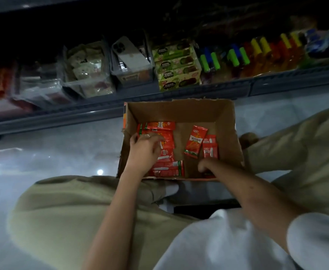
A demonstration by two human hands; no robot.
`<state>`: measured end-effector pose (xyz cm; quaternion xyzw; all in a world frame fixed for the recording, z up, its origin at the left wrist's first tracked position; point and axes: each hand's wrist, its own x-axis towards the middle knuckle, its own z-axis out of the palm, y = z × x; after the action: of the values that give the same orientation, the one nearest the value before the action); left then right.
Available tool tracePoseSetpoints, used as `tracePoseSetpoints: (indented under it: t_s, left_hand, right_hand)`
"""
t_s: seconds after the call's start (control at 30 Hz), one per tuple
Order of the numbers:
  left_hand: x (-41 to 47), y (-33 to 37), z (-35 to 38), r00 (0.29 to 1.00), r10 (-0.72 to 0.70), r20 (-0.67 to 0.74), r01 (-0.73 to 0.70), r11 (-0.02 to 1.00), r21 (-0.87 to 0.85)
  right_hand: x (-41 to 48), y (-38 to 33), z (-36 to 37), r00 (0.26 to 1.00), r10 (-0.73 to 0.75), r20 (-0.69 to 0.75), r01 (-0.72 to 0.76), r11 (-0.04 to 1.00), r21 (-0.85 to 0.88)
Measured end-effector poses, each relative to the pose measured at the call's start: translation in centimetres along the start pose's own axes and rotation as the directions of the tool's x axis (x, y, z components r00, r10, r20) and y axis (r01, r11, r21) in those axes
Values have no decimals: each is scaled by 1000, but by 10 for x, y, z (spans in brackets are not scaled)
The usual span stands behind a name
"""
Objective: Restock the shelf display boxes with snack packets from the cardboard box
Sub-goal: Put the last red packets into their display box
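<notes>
Person sits on pale floor (48, 152), knees wide, facing a low shelf (105, 109). Open box (179, 114) stands on the floor between the knees, just in front of the shelf edge.

Inside the box: a pile (166, 141) of red packets along the left wall, overlapping, lying flat. One loose packet (195, 141) lies tilted mid-floor of the box. Two more (210, 148) lie against the right wall.

Left hand (145, 148) rests on top of the pile, fingers bent over the packets, ring on one finger. Motion blur; cannot tell whether it pinches a packet or only touches.

Right hand (208, 166) is low in the near right corner, fingers curled downward. A bit of red shows just under it; a grasp cannot be confirmed.

On the shelf: green cartons (176, 67) stacked straight ahead, and a clear bin (132, 75) to their left with a phone (130, 55) lying in it.
</notes>
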<state>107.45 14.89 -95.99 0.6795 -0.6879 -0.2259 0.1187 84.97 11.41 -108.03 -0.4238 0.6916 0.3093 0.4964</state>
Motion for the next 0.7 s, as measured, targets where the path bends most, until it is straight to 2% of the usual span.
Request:
tracePoseSetpoints:
  t_s: [0.03, 0.07, 0.1, 0.13, 0.17, 0.2, 0.27, 0.33, 0.43, 0.5, 0.57, 0.63, 0.7]
  left_hand:
    - [1, -2, 0, 1000, -7, -9, 7, 1000, -5]
    - [0, -4, 0, 1000, -7, -17, 7, 1000, -6]
    - [0, -5, 0, 1000, -12, -18, 12, 1000, -8]
    - [0, -5, -1, 1000, -17, -23, 17, 1000, -12]
    - [0, -5, -1, 999, -23, -27, 22, 999, -23]
    - [1, -4, 0, 999, -32, -34, 30, 999, -42]
    - [3, -4, 1, 997, -82, -9, 81, 989, -125]
    - [5, -4, 3, 982, -161, 95, 181, 947, -264]
    - [7, -1, 6, 929, -273, 251, 357, 842, -404]
    - [8, 3, 6, 900, -349, 260, 435, 762, -480]
    - [8, 6, 2, 868, -419, 266, 487, 613, -622]
    - [6, 7, 1, 867, -417, 273, 448, 412, -793]
    - [3, 8, -3, 884, -401, 239, 367, 280, -887]
  right_hand:
    - [-1, 5, -3, 998, -37, 42, 31, 991, 131]
    - [16, 13, -6, 996, -83, -18, 84, 980, 179]
    - [52, 26, -8, 995, -56, -82, 74, 969, 234]
    - [67, 27, -13, 991, -63, -114, 89, 967, 239]
    - [66, 26, -21, 993, -79, -85, 97, 964, 247]
    - [55, 13, -27, 992, -108, -62, 117, 976, 183]
    - [-26, -18, -43, 979, -204, -19, 205, 978, 38]
    - [-65, -37, -58, 945, -323, -61, 322, 946, -26]
    - [-92, -48, -66, 856, -509, -88, 517, 846, 133]
    - [-107, -51, -65, 771, -629, -99, 608, 681, 409]
    - [-122, -55, -64, 667, -741, -78, 608, 480, 633]
    - [-121, -58, -59, 613, -788, -54, 584, 406, 703]
    - [-118, -63, -55, 608, -794, -20, 555, 406, 726]
